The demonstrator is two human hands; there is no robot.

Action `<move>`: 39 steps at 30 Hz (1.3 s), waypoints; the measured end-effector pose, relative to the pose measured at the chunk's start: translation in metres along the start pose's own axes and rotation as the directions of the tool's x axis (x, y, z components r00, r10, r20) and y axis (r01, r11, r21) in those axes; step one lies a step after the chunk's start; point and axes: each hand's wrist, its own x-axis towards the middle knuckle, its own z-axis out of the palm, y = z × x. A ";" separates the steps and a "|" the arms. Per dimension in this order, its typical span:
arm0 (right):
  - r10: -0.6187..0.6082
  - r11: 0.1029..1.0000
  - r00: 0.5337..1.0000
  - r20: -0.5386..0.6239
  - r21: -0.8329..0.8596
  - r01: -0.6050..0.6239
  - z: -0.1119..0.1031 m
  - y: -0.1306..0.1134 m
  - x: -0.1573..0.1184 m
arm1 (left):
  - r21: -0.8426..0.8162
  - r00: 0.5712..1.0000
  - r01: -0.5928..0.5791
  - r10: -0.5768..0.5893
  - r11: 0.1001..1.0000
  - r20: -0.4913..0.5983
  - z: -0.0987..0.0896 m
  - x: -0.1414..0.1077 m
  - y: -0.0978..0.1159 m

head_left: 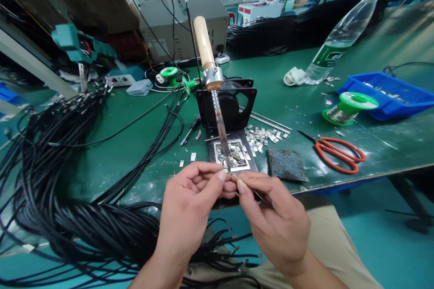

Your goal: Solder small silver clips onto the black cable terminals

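Observation:
My left hand (190, 203) is closed in a pinch just below the soldering iron tip, on something too small to make out. Close against it, my right hand (274, 221) pinches a thin solder wire (259, 196) between thumb and forefinger. A soldering iron (219, 113) with a wooden handle is held in a clamp, its tip pointing down to my fingertips. Beneath it, a metal-rimmed tray (249, 162) holds small metal pieces. More small metal tabs (262, 137) lie scattered to the right, above a dark grey pad (287, 165).
A black fan (233, 108) stands behind the iron. Black cables (84, 221) fill the left and hang over the edge. On the right are orange-handled scissors (339, 153), a solder spool (349, 108), a blue bin (403, 113) and a plastic bottle (339, 40).

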 end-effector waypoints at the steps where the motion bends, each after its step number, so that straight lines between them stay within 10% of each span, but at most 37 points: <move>1: 0.000 1.000 1.000 0.000 0.002 0.000 0.000 0.000 0.000 | -0.002 1.000 0.002 -0.002 1.000 0.002 0.000 0.000 0.000; 39: 0.059 0.998 0.998 0.016 0.005 -0.059 0.000 -0.001 -0.001 | -0.010 1.000 -0.008 0.008 1.000 0.021 -0.002 0.000 -0.004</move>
